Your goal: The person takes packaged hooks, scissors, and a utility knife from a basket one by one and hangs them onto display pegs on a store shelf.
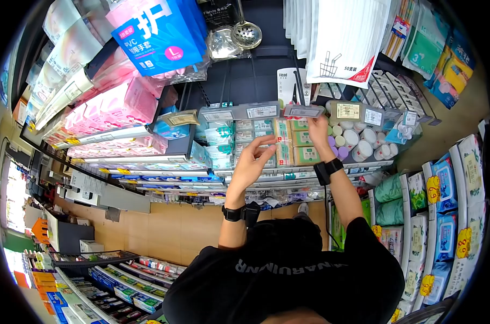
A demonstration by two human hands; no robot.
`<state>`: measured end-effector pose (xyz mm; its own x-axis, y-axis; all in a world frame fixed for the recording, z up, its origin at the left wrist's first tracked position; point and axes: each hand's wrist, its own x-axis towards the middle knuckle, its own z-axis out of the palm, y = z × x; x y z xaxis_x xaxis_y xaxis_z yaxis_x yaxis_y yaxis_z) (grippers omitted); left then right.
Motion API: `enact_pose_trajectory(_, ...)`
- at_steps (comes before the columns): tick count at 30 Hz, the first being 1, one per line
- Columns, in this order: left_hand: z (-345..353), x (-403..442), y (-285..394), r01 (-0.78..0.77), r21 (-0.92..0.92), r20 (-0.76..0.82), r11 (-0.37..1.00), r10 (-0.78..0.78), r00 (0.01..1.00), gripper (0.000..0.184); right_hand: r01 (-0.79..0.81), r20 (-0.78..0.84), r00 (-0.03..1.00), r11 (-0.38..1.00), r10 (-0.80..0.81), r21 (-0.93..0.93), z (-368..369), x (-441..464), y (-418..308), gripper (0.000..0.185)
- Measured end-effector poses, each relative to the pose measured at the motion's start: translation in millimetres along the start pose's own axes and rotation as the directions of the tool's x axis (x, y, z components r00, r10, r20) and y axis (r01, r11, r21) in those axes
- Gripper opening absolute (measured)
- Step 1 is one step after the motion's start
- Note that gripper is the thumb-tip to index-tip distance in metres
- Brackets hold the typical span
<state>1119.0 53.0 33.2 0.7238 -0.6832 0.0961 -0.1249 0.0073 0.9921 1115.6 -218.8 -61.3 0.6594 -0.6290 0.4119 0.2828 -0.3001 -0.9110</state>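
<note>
My left hand (251, 162) hovers over the shelf's small boxes, palm turned inward, fingers apart and holding nothing. Below it and to its right sit the orange-and-white boxes (283, 143) and the green-and-tan boxes (305, 155). My right hand (319, 132) reaches up at the right edge of the green-and-tan boxes, just under a clear price-tag holder (304, 111). Its fingertips are partly hidden by that holder, so whether they grip anything cannot be made out. Round white-lidded containers (365, 141) stand to the right of this hand.
Pink packages (115, 108) fill the left shelf. A blue glove packet (156, 40), a slotted ladle (246, 33) and white packets (345, 43) hang from hooks above. Metal hooks with tags stick out over the shelf. Blue wipe packs (446, 235) stand at the right.
</note>
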Motion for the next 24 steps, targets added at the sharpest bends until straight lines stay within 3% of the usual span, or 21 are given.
enact_pose_trajectory(4,-3.7,-5.0,-6.3,0.024,-0.019,-0.011,1.000,-0.024,1.000,0.036,0.013,-0.040,0.999,0.994,-0.017,-0.105,6.2,20.7,20.5,0.018)
enact_pose_trajectory(6,-4.8,-8.7,-5.6,0.027,-0.010,-0.027,1.000,-0.027,0.999,0.035,0.092,-0.053,0.993,0.975,-0.105,-0.200,10.8,31.2,23.7,0.018)
enact_pose_trajectory(7,-5.0,-10.5,-5.2,0.013,-0.029,-0.026,0.999,-0.014,1.000,0.034,-0.007,-0.005,1.000,0.995,0.007,-0.100,11.9,31.1,11.0,0.021)
enact_pose_trajectory(10,-6.0,-14.4,-5.8,-0.025,-0.085,-0.033,0.996,0.022,0.999,0.033,0.125,0.013,0.992,0.992,-0.125,0.009,16.7,49.3,38.6,0.024)
enact_pose_trajectory(16,-9.5,-22.8,-7.9,-0.050,-0.117,-0.056,0.992,0.043,0.998,0.031,0.100,0.023,0.994,0.986,-0.104,0.134,15.4,67.9,60.6,0.021)
enact_pose_trajectory(19,-8.8,-26.4,-8.7,-0.054,-0.115,-0.061,0.992,0.047,0.997,0.030,0.024,0.040,0.999,0.997,-0.027,0.076,11.1,63.1,53.9,0.019)
enact_pose_trajectory(21,-8.0,-27.3,-9.1,-0.056,-0.120,-0.058,0.991,0.050,0.997,0.030,0.013,-0.057,0.998,0.994,-0.019,-0.112,10.0,51.0,46.6,0.020)
enact_pose_trajectory(24,-4.3,-30.2,-8.5,-0.015,-0.125,-0.043,0.992,0.010,0.999,0.028,-0.014,-0.024,1.000,0.985,0.010,-0.171,-2.3,19.2,36.0,0.024)
